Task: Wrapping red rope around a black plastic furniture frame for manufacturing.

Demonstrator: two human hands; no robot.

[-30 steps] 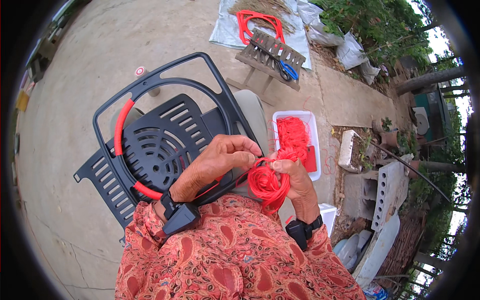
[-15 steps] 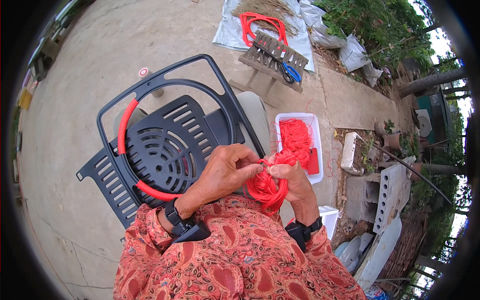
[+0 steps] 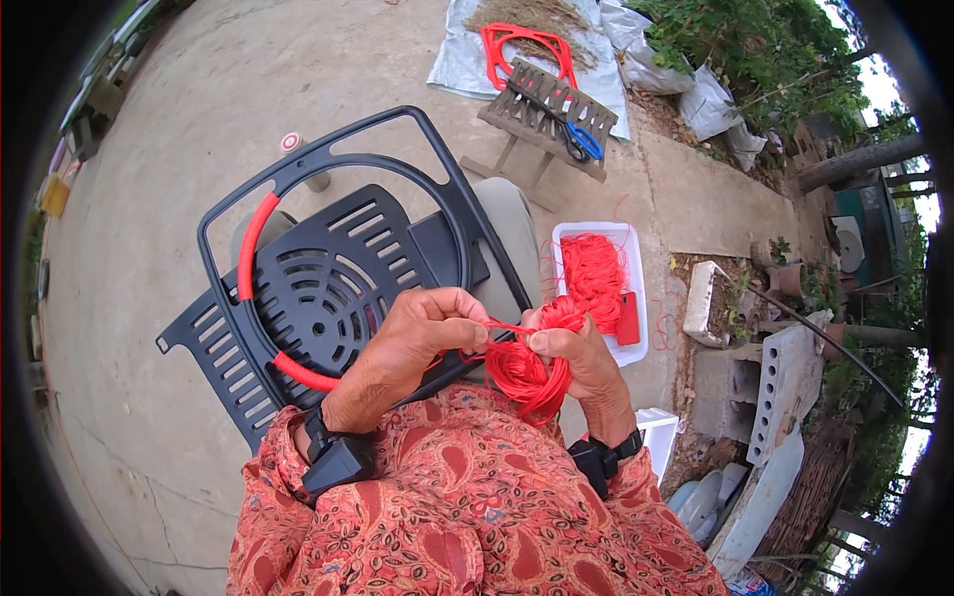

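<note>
A looped hank of red cord (image 3: 525, 379) hangs from my right hand (image 3: 576, 360), which is closed round its upper part with the thumb on top. My left hand (image 3: 427, 336) pinches a strand of the same cord, drawn out sideways from the hank. Across my lap lies a black plastic chair part (image 3: 328, 268) with a slatted panel and a round opening inside its frame. Red cord is wound tightly round two stretches of that ring, one on its left side (image 3: 257, 238) and one lower down, partly behind my left hand.
To the right, a white tray (image 3: 644, 283) holds more red cord and a red block (image 3: 628, 318). Blue-handled scissors (image 3: 581, 141) lie on a small wooden stool (image 3: 527, 124) ahead. Beyond are a red plastic frame (image 3: 568, 70) and a pale sheet. A can (image 3: 291, 142) stands at the left.
My left hand has moved a little left, away from my right hand, drawing a strand out of the hank. The right hand stays nearly in place.
</note>
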